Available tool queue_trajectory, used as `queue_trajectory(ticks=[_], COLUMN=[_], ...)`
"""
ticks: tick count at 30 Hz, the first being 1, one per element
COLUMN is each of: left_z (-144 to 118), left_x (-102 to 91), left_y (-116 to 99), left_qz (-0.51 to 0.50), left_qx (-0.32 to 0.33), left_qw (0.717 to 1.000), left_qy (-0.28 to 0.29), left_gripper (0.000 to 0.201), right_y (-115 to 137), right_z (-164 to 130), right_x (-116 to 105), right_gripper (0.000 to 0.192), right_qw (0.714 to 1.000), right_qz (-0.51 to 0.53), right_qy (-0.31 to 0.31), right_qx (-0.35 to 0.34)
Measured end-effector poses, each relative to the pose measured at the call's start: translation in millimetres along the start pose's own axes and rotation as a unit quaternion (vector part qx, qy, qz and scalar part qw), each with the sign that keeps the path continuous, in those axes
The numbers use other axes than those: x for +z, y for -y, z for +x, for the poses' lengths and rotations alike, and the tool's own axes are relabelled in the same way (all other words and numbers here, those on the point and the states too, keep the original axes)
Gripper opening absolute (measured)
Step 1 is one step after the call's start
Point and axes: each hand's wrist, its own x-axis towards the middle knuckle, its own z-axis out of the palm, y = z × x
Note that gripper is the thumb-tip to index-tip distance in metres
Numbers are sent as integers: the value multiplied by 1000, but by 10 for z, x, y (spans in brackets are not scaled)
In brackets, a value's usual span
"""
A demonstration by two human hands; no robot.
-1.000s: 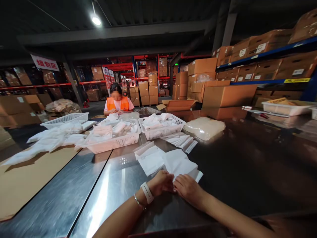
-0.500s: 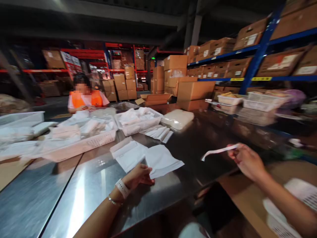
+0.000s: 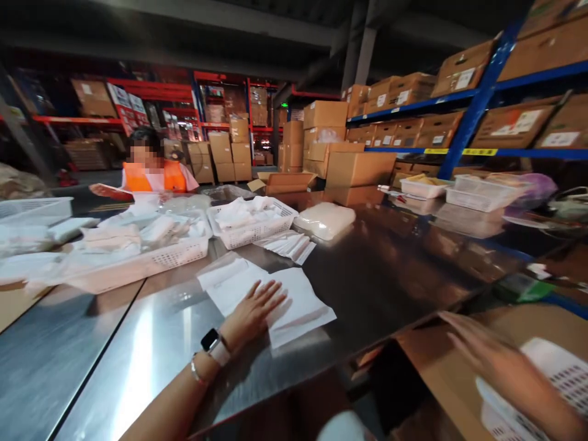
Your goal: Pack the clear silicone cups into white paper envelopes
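Up front in the head view, my left hand [image 3: 252, 311] lies flat, fingers spread, pressing on the white paper bags [image 3: 294, 306] stacked on the steel table [image 3: 138, 343]. My right hand [image 3: 487, 355] is blurred at four o'clock, fingers stretched out and empty, above a cardboard box [image 3: 427, 349] beside a white basket [image 3: 551, 373]. At eleven o'clock from the bags stands a long white basket [image 3: 151, 260] of packets, blocking the table behind it; at twelve, a smaller basket [image 3: 252, 223], with loose white envelopes [image 3: 289, 245] just beside. A clear plastic bundle [image 3: 324, 220] lies at one o'clock. A person in an orange vest [image 3: 154, 176] sits across.
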Motion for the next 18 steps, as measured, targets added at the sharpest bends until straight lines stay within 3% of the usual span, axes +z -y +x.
queue_trajectory(ticks=[2, 4, 6, 8, 12, 18], left_z=[58, 109, 152, 190, 258, 266], left_x=[84, 146, 178, 185, 183, 215], left_y=[-116, -180, -177, -127, -13, -35], left_qz=[4, -9, -27, -46, -84, -71], left_qx=[50, 76, 68, 26, -38, -28], left_qw=[999, 997, 997, 999, 996, 997], left_qy=[15, 17, 11, 4, 11, 28], left_gripper=[66, 60, 57, 59, 51, 43], right_y=[139, 364, 591, 751, 896, 1113], right_z=[220, 395, 528, 612, 588, 228], right_x=[392, 806, 1151, 1362, 1428, 1263], right_gripper=[31, 35, 30, 25, 28, 36], right_qw=[986, 947, 926, 923, 915, 892], right_qz=[-51, -111, -111, -83, -70, -174], right_qy=[67, 93, 70, 50, 25, 8], right_qx=[-145, -288, -354, -373, -396, -417])
